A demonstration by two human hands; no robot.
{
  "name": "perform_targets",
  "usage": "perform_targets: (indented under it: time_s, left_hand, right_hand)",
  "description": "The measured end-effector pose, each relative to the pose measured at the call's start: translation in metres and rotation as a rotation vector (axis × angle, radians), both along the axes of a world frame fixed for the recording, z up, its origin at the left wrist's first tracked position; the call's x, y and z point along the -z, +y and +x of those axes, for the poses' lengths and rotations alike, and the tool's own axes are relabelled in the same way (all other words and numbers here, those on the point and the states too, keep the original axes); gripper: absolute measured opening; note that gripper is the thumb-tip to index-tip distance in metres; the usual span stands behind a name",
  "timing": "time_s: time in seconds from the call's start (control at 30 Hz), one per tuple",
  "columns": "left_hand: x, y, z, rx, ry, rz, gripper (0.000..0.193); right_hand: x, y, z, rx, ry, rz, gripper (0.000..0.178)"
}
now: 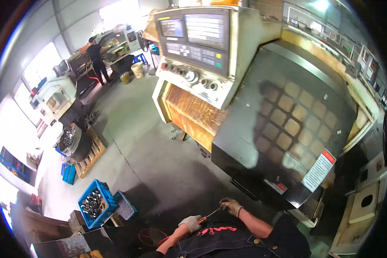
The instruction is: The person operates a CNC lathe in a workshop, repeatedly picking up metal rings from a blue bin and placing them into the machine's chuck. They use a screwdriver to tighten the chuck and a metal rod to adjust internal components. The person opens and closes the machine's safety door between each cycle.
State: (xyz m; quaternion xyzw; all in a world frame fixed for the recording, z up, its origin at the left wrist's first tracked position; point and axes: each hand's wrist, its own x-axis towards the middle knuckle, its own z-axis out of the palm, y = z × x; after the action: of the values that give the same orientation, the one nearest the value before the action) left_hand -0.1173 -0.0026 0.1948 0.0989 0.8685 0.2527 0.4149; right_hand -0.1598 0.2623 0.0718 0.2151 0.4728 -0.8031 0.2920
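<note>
Both my hands wear light work gloves and are held close to my chest at the bottom of the view. My left hand [191,223] grips the orange handle of a screwdriver [209,214]. Its thin metal shaft points up and right to my right hand [231,207], which pinches the shaft's tip end. My dark apron with red lettering [219,232] lies just below the hands. The big lathe's dark sliding door [284,129] stands directly ahead of my right hand.
The machine's control panel [198,41] with screen and knobs sits above. A blue crate of metal rings [94,204] stands at lower left, a wooden pallet with parts [88,152] beyond it. A person in black [96,58] works at a far machine. Grey concrete floor lies between.
</note>
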Motion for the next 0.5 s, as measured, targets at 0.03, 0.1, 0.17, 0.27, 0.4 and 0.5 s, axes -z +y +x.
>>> perform_targets:
  time_s: [0.03, 0.1, 0.17, 0.27, 0.4, 0.5]
  left_hand:
    - [-0.006, 0.011, -0.001, 0.005, 0.014, -0.008, 0.043]
    - [0.007, 0.025, -0.004, -0.001, 0.045, 0.002, 0.044]
    - [-0.009, 0.062, 0.0, -0.001, 0.047, -0.059, 0.047]
    - [-0.017, 0.105, 0.001, 0.062, 0.011, -0.089, 0.044]
    - [-0.016, 0.142, -0.005, 0.314, 0.066, -0.055, 0.04]
    - [0.0, 0.161, -0.015, 0.525, 0.096, -0.031, 0.043]
  right_hand:
    - [-0.001, 0.013, 0.008, 0.021, 0.0, -0.056, 0.017]
    - [-0.002, 0.032, 0.015, 0.034, -0.001, -0.172, 0.019]
    - [0.0, 0.041, 0.021, 0.146, 0.003, -0.257, 0.019]
    - [0.02, 0.06, 0.046, 0.173, 0.48, 0.158, 0.019]
    - [0.049, 0.094, 0.072, 0.638, -0.106, -0.661, 0.021]
    - [0.041, 0.12, 0.097, 0.767, -0.05, -0.564, 0.026]
